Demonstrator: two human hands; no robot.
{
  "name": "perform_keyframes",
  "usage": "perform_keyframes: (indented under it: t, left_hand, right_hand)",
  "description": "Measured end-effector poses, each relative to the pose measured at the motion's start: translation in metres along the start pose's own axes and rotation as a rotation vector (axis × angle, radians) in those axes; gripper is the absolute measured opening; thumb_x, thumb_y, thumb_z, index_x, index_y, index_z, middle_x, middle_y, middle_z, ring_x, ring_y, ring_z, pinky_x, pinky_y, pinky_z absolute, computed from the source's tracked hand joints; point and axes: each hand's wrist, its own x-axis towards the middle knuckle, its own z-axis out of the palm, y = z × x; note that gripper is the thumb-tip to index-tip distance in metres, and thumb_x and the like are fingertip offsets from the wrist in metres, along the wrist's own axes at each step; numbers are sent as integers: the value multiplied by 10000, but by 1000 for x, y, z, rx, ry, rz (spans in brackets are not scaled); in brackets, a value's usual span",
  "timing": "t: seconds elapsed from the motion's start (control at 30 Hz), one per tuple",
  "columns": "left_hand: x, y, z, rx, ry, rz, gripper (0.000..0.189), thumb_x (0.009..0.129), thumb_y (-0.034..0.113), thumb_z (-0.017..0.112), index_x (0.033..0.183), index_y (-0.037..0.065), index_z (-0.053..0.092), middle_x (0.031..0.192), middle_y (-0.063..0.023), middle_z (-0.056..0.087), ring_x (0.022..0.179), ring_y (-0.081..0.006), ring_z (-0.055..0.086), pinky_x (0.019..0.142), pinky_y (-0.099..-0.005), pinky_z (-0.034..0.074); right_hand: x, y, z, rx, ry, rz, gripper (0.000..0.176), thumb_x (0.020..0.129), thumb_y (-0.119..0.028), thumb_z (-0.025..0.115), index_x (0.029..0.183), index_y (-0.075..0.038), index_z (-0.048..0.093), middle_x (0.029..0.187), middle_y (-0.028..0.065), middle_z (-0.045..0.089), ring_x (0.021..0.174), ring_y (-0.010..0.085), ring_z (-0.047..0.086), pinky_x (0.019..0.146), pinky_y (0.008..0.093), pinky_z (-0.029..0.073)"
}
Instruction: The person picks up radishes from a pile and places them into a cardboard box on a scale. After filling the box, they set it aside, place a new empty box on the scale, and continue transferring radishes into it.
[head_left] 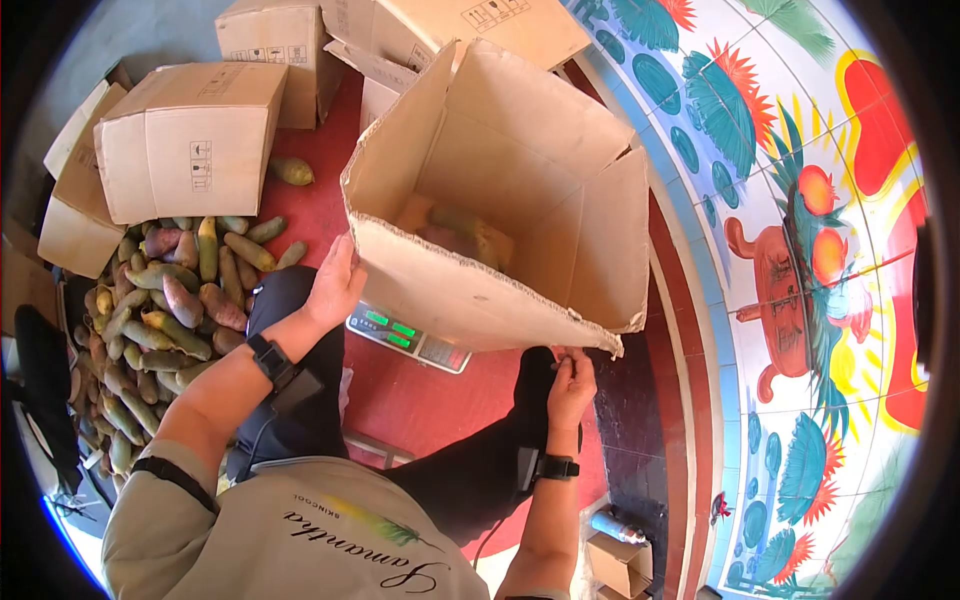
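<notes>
A tall open cardboard box (pixel 470 275) stands in front of me, its top flaps raised. Deep inside it lie a few long greenish and reddish vegetables (pixel 470 235), partly in shadow. My left hand (pixel 336 287) grips the box at its left near side. At the near right corner, my right hand (pixel 571 388) pinches the lower edge of the flap with thumb and fingers. Just below the box's near side shows a digital scale (pixel 440 353) with green lit displays; the box hides the rest of it, so whether the box rests on it is hard to see.
Left of me is a large heap of long green, yellow and reddish vegetables (pixel 165 335). Behind it an open carton (pixel 190 150) lies tipped, with more cartons (pixel 270 40) at the back. A painted tile wall (pixel 740 200) runs along the right. A small box (pixel 618 565) sits at lower right.
</notes>
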Motion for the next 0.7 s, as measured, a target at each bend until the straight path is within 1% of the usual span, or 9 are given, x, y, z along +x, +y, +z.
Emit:
perform_keyframes:
  t: [0.13, 0.3, 0.37, 0.4, 0.43, 0.53, 0.63, 0.67, 0.7]
  left_hand:
    - [-2, 2, -2, -165, -52, -127, 547, 740, -68, 397, 1279, -9, 322, 1119, -219, 438, 1037, -367, 460, 873, -366, 416]
    - [-1, 7, -5, -139, 10, -130, 600, 719, -90, 393, 1302, 5, 290, 1150, -206, 430, 1058, -344, 464, 893, -353, 416]
    - [-4, -1, -3, -205, 60, -134, 618, 709, -97, 392, 1308, 16, 287, 1166, -186, 431, 1065, -305, 479, 891, -347, 416]
    - [-3, 5, -8, -275, 69, -179, 623, 713, -110, 388, 1312, 24, 288, 1182, -158, 435, 1059, -247, 494, 873, -323, 421]
    - [-5, 5, -14, -267, 78, -180, 623, 713, -110, 388, 1312, 24, 288, 1182, -158, 435, 1059, -247, 494, 873, -323, 421]
    - [-9, 4, -40, -352, 132, -222, 637, 741, -140, 370, 1339, 54, 267, 1209, -105, 423, 1048, -169, 472, 856, -261, 391]
    - [-26, -13, -76, -197, 196, -192, 613, 722, -127, 381, 1309, 38, 316, 1179, -129, 445, 1014, -196, 505, 827, -278, 428]
    - [-35, -13, -90, -168, 214, -258, 613, 716, -133, 377, 1303, 38, 327, 1138, -124, 467, 993, -198, 508, 829, -289, 428]
    - [-52, -38, -96, -129, 246, -237, 597, 715, -110, 404, 1289, 44, 346, 1104, -148, 487, 988, -230, 514, 843, -310, 427]
  right_hand:
    - [-13, 1, -15, 118, 110, 109, 143, 867, -15, 465, 965, 16, 564, 784, 70, 595, 631, 116, 561, 591, 237, 465]
    - [-36, 2, -25, 137, 170, 186, 144, 873, -40, 469, 980, 0, 558, 770, 66, 591, 623, 104, 557, 590, 231, 462]
    - [-39, 3, -26, 94, 158, 187, 143, 873, -47, 471, 978, 0, 558, 766, 70, 591, 622, 108, 561, 588, 235, 465]
    - [-39, 5, -25, 51, 153, 189, 143, 874, -53, 473, 975, 0, 559, 763, 74, 592, 621, 113, 565, 587, 239, 467]
    - [-40, 9, -26, 58, 146, 184, 143, 874, -53, 473, 975, 0, 559, 763, 74, 592, 621, 113, 565, 587, 239, 467]
    - [-44, 21, -33, -105, 163, 136, 163, 868, -79, 486, 983, 5, 565, 760, 95, 594, 630, 143, 580, 581, 257, 476]
    - [-48, 42, -32, -26, 194, 180, 193, 867, -93, 488, 1007, 5, 577, 787, 84, 608, 649, 135, 564, 585, 262, 474]
    - [-50, 44, -33, 17, 198, 191, 191, 870, -100, 493, 1005, 5, 577, 784, 86, 609, 644, 137, 562, 582, 266, 473]
    - [-53, 45, -36, -8, 181, 179, 191, 875, -104, 490, 1007, 7, 573, 787, 91, 606, 637, 142, 554, 579, 269, 470]
